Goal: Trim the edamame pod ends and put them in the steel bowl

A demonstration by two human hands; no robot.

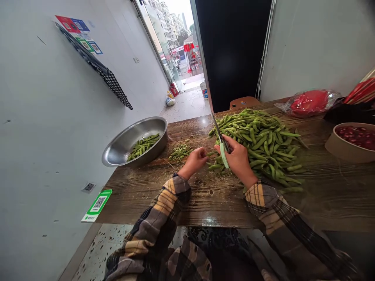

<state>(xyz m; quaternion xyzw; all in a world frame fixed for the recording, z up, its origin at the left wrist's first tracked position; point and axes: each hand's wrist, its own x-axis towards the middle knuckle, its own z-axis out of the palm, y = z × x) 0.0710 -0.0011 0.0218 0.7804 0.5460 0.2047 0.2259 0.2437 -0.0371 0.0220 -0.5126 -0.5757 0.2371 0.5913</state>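
From my remote seat I see the right hand [238, 160] clenched round pale-green-handled steel scissors [223, 151], blades tipped up and away. The left hand [197, 160] pinches one fuzzy green soybean pod [211, 153] just beside them. Both sit at the near edge of a loose heap of matching pods [263, 142] on the rough, dark-grained wooden desk [205, 199] — snipped tips [180, 152] mound to the left, a round shiny steel bowl [120, 150] rests at the left edge, and bare wood lies nearest me.
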